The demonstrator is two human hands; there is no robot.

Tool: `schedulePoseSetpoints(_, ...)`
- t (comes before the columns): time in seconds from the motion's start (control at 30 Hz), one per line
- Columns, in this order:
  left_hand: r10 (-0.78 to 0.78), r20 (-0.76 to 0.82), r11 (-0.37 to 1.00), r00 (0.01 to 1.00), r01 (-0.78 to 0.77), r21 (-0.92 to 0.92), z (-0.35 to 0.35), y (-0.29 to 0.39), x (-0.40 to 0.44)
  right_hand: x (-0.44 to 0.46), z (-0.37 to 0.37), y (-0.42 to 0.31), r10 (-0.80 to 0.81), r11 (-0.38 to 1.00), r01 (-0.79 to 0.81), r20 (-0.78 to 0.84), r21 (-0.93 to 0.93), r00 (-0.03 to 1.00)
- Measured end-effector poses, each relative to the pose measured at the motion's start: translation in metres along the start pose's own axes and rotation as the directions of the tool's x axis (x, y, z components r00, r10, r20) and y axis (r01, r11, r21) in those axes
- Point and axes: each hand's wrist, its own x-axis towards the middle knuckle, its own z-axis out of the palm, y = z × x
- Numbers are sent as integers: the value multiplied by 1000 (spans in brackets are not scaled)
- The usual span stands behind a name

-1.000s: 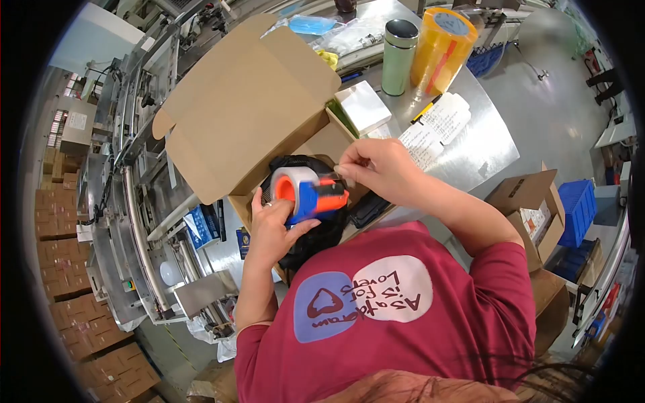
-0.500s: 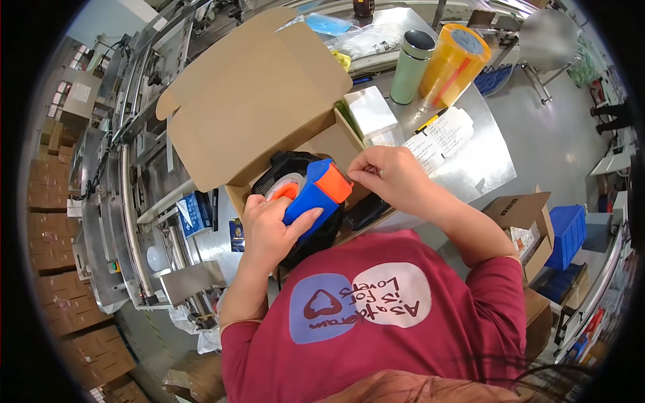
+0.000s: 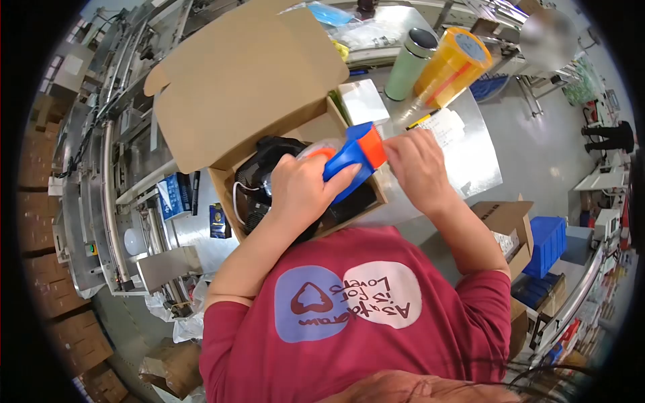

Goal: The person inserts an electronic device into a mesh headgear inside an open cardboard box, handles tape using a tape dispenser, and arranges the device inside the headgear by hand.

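Observation:
My left hand (image 3: 299, 188) is wrapped round a blue and orange tape dispenser (image 3: 351, 161), raised above an open cardboard box (image 3: 242, 87). The dispenser's orange mouth points right and a tape roll shows at its back. Just right of that mouth, my right hand (image 3: 418, 171) has its fingertips pinched together; whatever they pinch is too fine or hidden to make out. Inside the box, partly hidden by my left hand, lies a black mesh-covered item (image 3: 285, 148) with a white cable (image 3: 236, 196). A flat black item (image 3: 353, 205) lies at the box's near right.
Behind the box's right side stand a white box (image 3: 364, 101), a green bottle (image 3: 410, 64) and a large yellow tape roll (image 3: 453, 67). Papers (image 3: 447, 127) and a pen lie on the metal table (image 3: 477, 161). A blue package (image 3: 176, 195) and small dark box (image 3: 218, 221) lie left.
The tape dispenser has moved right and slightly up in my left hand. My right hand has shifted right and turned more upright. More of the box's contents, including the white cable, now shows.

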Motion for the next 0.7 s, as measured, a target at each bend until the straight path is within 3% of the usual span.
schedulePoseSetpoints(0.07,1,99,989,995,14,-147,11,12,18,-12,-18,10,31,999,-32,-39,-26,999)
schedulePoseSetpoints(0.17,-34,28,998,999,36,-59,38,24,48,-31,-48,12,110,992,-113,-50,-62,993)
schedulePoseSetpoints(0.23,3,106,992,994,10,-125,48,26,65,-40,-72,9,213,976,-216,-77,-28,974)
schedulePoseSetpoints(0.3,223,17,963,975,-218,-157,63,49,77,-47,-100,16,573,818,-569,-42,79,818)
schedulePoseSetpoints(0.37,294,133,956,947,-292,-35,83,71,86,-58,-114,23,743,636,-718,24,283,669)
schedulePoseSetpoints(0.43,371,195,917,908,-391,78,124,78,86,-73,-110,26,745,496,-590,38,637,666)
schedulePoseSetpoints(0.57,622,168,754,765,-643,138,202,56,64,-91,-89,27,816,238,-612,187,755,548)
schedulePoseSetpoints(0.6,542,346,775,766,-615,146,207,57,57,-96,-86,29,798,220,-599,211,770,565)
schedulePoseSetpoints(0.7,440,487,808,755,-569,152,217,50,53,-98,-78,32,742,167,-569,278,805,610)
